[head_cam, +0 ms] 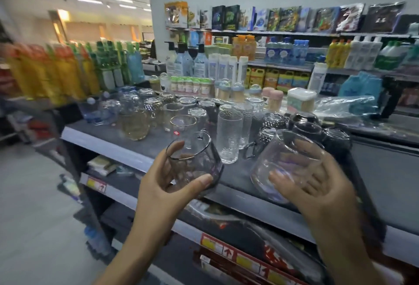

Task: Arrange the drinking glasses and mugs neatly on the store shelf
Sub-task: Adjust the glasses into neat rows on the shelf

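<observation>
Glasses and mugs crowd the grey shelf across the middle of the frame, and two more are held in the air in front of its near edge. At lower centre the left hand comes up from the bottom of the frame on a bare forearm, palm turned inward, and holds a smoky glass mug with a metallic rim. The thumb lies along the mug's lower wall near the base and the fingers curl round its far side, so the mug is tipped with its mouth toward the upper left. At lower right the right hand holds a clear rounded glass. Its palm faces the camera side, fingers spread behind and under the bowl, seen through the glass; the glass is tilted with its mouth up and to the right.

On the shelf behind the hands, one tall textured tumbler stands upright just beyond the mug, with a second like it close behind. To its left stands one gold-rimmed clear glass and one amber-tinted mug. To the right sit at least three dark glass mugs, close together. Further clear glasses stand upside down at mid-frame; blur prevents an exact count. A row of toothpick jars lines the back of the shelf.
</observation>
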`<action>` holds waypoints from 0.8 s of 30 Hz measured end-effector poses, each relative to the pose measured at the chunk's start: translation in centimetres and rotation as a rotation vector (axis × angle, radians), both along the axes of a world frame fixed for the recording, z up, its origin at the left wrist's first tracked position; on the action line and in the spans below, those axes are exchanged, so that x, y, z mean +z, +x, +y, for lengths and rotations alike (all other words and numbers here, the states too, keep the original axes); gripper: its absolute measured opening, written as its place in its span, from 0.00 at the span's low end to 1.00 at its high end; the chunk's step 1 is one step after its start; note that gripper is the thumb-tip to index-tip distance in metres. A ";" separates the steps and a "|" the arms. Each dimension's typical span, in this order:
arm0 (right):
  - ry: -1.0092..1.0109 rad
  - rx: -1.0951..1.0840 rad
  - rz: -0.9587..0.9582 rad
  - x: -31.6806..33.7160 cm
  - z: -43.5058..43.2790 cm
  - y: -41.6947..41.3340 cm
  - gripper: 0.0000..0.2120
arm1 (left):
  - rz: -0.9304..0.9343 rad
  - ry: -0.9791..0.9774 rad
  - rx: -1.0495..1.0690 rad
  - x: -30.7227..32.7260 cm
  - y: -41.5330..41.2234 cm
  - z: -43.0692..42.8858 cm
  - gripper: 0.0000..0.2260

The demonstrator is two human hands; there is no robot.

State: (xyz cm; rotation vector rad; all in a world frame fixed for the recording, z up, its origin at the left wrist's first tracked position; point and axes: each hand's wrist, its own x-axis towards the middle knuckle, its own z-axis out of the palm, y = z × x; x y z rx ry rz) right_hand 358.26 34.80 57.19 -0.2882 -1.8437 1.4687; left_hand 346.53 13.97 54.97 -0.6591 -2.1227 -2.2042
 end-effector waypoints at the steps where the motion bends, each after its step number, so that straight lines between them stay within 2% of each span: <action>1: -0.001 0.019 -0.003 0.0 -1.0 -1.0 0.34 | 0.009 -0.004 0.024 0.0 -0.7 -1.2 0.33; 6: 0.058 0.119 -0.039 -0.7 -7.2 -7.5 0.33 | 0.040 -0.002 0.126 -1.1 -6.0 -7.6 0.36; 10: 0.100 0.083 -0.039 -2.0 -13.1 -14.6 0.32 | 0.081 0.000 0.126 -2.0 -12.7 -12.6 0.37; 16: 0.161 -0.256 -0.024 -4.5 -20.4 -25.9 0.35 | 0.071 -0.011 0.031 -3.0 -23.0 -18.5 0.39; 20: 0.241 -0.494 -0.053 -5.4 -23.0 -31.2 0.38 | 0.071 0.002 -0.061 -3.4 -27.1 -20.4 0.39; 24: 0.293 -0.634 -0.118 -6.3 -24.3 -34.5 0.41 | 0.098 0.002 -0.131 -3.8 -29.6 -21.7 0.42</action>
